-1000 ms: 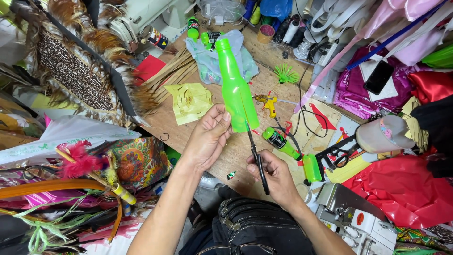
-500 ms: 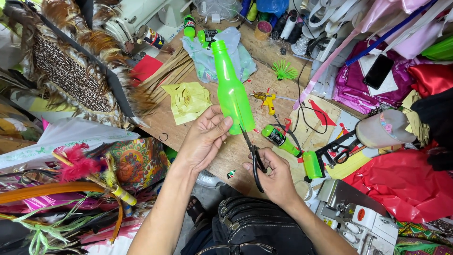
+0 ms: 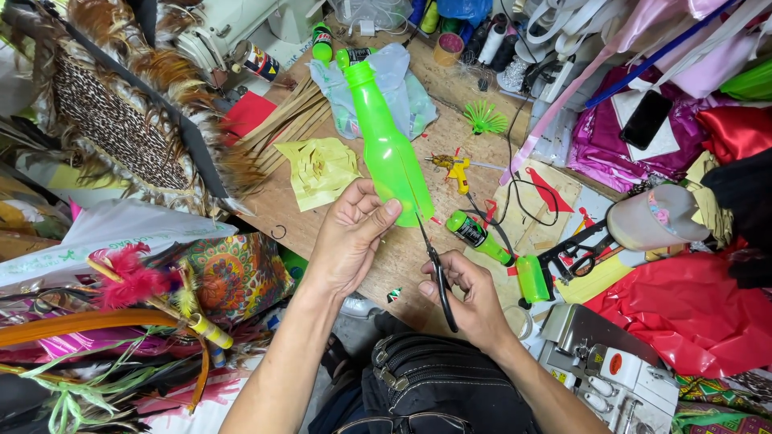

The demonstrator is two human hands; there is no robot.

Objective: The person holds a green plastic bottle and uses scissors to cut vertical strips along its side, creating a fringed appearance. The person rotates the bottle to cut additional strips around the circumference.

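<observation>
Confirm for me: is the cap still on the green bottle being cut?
No. The green bottle, held by the left hand, shows a bare open neck, while the right hand works the scissors at its base.

From my remote seat I saw a bare wooden worktable (image 3: 386, 257) crowded on every side. A white sewing machine (image 3: 241, 32) stood at its far edge, another grey machine (image 3: 611, 370) sat near right. Feathers (image 3: 121, 96) and shiny pink and red fabric (image 3: 691, 297) were heaped around it. Light was bright and even.
</observation>
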